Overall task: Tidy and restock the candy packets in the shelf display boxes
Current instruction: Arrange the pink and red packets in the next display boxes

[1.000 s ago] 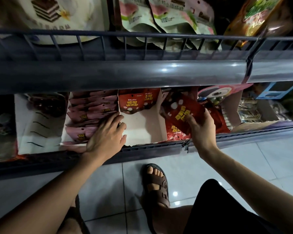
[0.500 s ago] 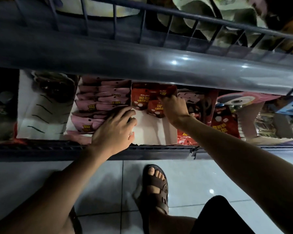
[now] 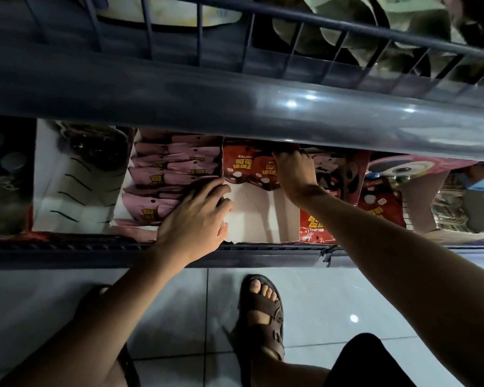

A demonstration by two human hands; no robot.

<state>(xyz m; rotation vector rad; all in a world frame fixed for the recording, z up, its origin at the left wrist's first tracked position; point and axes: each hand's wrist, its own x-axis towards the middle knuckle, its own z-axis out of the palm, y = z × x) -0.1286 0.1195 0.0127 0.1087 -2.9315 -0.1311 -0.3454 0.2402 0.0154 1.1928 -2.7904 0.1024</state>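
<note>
**Both hands in the shelf boxes, right one at the back on the red stock**

My left hand (image 3: 196, 219) lies flat and wide, palm down and fingers fanned. Its fingertips rest on the nearest pink packets (image 3: 168, 174) and on the divider edge beside them. The forearm runs straight back toward me.

My right hand (image 3: 295, 174) reaches deeper, with the wrist bent and the knuckles up. Its fingers are curled over the top edge of the red packets (image 3: 239, 170), just under the lip of the upper shelf rail (image 3: 235, 104). The fingertips sit in shadow there.

I count two red packets standing at the back of the white display box (image 3: 260, 216), directly left of my right hand. The box floor between my two hands is bare. Right of my right forearm I see two more loose red packs (image 3: 316, 227). The pink ones overlap too much to count firmly.

The red fronts carry yellow block characters I cannot read, plus a small white word that looks like "Lotte". Beyond my left hand stands a white box with black dashes (image 3: 73, 188). Below my hands is one brown sandal (image 3: 263, 317)
</note>
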